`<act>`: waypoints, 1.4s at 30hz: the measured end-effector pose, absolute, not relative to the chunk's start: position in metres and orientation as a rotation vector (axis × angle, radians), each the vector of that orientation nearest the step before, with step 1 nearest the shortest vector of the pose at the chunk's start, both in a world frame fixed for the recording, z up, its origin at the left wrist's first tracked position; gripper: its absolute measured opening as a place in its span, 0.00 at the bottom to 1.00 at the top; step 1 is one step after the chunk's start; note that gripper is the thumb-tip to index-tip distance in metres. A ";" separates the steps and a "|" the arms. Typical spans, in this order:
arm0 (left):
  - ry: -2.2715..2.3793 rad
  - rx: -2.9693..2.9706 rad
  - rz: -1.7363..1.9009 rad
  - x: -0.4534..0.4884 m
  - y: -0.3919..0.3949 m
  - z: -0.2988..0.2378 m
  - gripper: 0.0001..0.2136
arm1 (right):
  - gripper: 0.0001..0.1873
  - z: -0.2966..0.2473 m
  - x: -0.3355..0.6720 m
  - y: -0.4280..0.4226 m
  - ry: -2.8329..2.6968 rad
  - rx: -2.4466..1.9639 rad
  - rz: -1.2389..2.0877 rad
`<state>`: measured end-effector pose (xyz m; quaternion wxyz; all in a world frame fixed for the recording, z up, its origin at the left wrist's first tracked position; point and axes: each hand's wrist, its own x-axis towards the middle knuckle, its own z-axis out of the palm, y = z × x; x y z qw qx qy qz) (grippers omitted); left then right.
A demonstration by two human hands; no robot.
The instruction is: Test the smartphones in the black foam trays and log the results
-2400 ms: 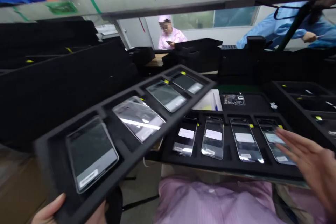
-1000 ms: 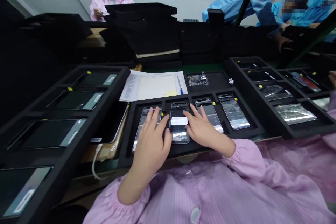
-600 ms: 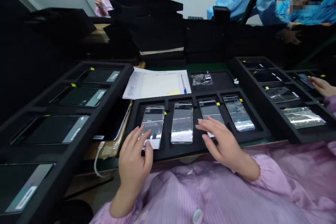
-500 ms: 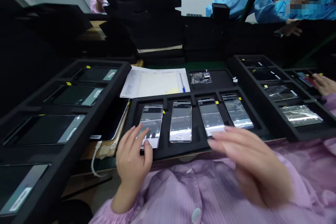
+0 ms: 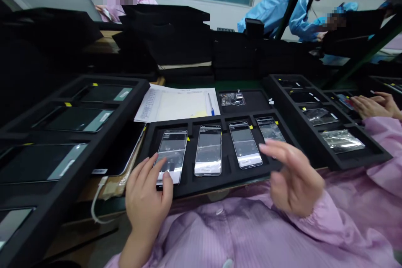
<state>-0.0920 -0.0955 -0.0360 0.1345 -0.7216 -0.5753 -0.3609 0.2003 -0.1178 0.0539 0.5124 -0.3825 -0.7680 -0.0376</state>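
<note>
In front of me lies a black foam tray [image 5: 192, 180] with several smartphones in its slots, their screens lit. My left hand [image 5: 147, 192], fingers spread, is over the lower left of the leftmost smartphone [image 5: 176, 144]; whether it touches the glass I cannot tell. The second smartphone [image 5: 207, 148] and the third smartphone [image 5: 245, 144] lie face up, uncovered. My right hand [image 5: 292, 176] hovers by the rightmost smartphone [image 5: 270, 129], hiding its lower part. Its fingers are stretched, the thumb apart, and nothing shows in it.
Behind the tray lie papers [image 5: 185, 102] with a blue pen [image 5: 211, 104] and a small bagged metal part [image 5: 238, 98]. More phone trays stand left [image 5: 114, 134] and right [image 5: 348, 160]. A white cable [image 5: 93, 207] hangs at left. A neighbour's hands [image 5: 372, 104] work at right.
The view has shifted, so the trays sit further left. My right hand has moved from below the third smartphone to the rightmost one. My left hand stays by the leftmost smartphone.
</note>
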 end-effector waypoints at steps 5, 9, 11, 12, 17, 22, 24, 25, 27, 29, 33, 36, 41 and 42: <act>-1.554 -2.292 -0.978 -0.080 -0.100 -0.034 0.15 | 0.21 -0.014 0.192 -0.084 -1.892 -1.090 0.024; -1.620 -2.221 -0.810 -0.065 -0.100 -0.036 0.20 | 0.19 -0.037 0.181 -0.082 -1.990 -1.241 -0.044; -1.714 -2.167 -0.766 -0.061 -0.099 -0.037 0.23 | 0.19 -0.039 0.179 -0.082 -1.984 -1.316 -0.079; -1.755 -2.158 -0.755 -0.061 -0.099 -0.037 0.25 | 0.19 -0.039 0.178 -0.081 -1.982 -1.345 -0.086; -1.850 -2.149 -0.760 -0.062 -0.100 -0.038 0.33 | 0.17 -0.039 0.177 -0.080 -2.026 -1.454 -0.125; -1.867 -2.153 -0.774 -0.060 -0.099 -0.039 0.34 | 0.18 -0.040 0.176 -0.079 -2.034 -1.493 -0.118; -1.869 -2.142 -0.801 -0.059 -0.098 -0.039 0.34 | 0.18 -0.040 0.175 -0.079 -2.027 -1.501 -0.115; -1.868 -2.139 -0.815 -0.059 -0.097 -0.039 0.34 | 0.19 -0.040 0.174 -0.079 -2.021 -1.504 -0.112; -1.856 -2.152 -0.825 -0.061 -0.097 -0.039 0.35 | 0.20 -0.039 0.174 -0.079 -2.010 -1.499 -0.094; -1.834 -2.182 -0.816 -0.063 -0.097 -0.039 0.35 | 0.22 -0.037 0.177 -0.080 -2.024 -1.475 -0.057; -1.779 -2.286 -0.781 -0.065 -0.098 -0.035 0.33 | 0.24 -0.034 0.189 -0.081 -2.068 -1.503 0.008; -1.651 -2.426 -0.745 -0.056 -0.099 -0.027 0.30 | 0.24 -0.033 0.197 -0.081 -2.074 -1.553 0.003; -1.603 -2.450 -0.764 -0.043 -0.097 -0.015 0.25 | 0.24 -0.035 0.218 -0.073 -2.017 -1.588 -0.008; -1.677 -2.387 -0.777 -0.044 -0.096 -0.015 0.25 | 0.25 -0.036 0.227 -0.070 -1.926 -1.661 -0.062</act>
